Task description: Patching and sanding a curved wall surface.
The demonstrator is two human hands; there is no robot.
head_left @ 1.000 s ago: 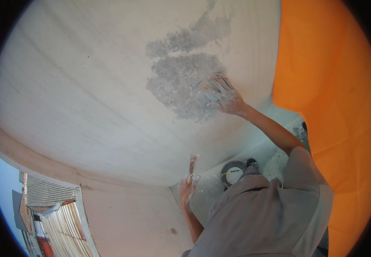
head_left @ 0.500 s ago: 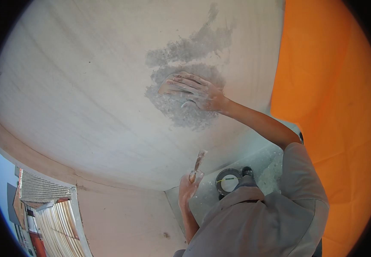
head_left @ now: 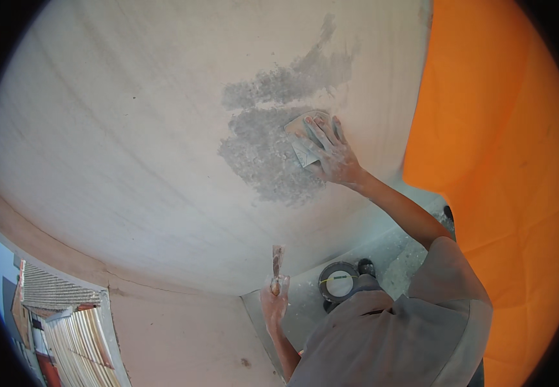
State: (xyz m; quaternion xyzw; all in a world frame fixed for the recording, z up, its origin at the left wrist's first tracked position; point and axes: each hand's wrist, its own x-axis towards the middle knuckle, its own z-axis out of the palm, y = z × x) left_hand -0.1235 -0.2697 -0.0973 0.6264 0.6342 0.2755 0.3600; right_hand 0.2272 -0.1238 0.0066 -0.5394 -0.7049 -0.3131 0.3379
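head view: your right hand [head_left: 335, 155] is up on the pale wall [head_left: 157, 148], its fingers spread over a thin, flat pad [head_left: 297, 129] and grasping it against the surface. the pad sits at the right edge of a rough grey patch [head_left: 257, 151], its pale face and bluish corner showing beyond your fingertips. a 2nd grey smear [head_left: 279, 85] lies just above, separated from the patch by a pale strip. white dust coats your fingers.

your left hand [head_left: 275, 302] is lower, well apart from the right, with its fingers curled around the handle of a scraper [head_left: 278, 259]; the blade points up, in front of the wall's lower part. whether the blade touches the wall, you cannot tell from this angle.

below, near your grey shirt [head_left: 395, 342], a dark round bucket [head_left: 324, 281] with a pale inside stands on the speckled floor [head_left: 403, 263], just beside a dark shoe [head_left: 366, 266]. an orange sheet [head_left: 505, 129] hangs to your right, and corrugated roofing [head_left: 57, 287] shows through an opening at lower left.
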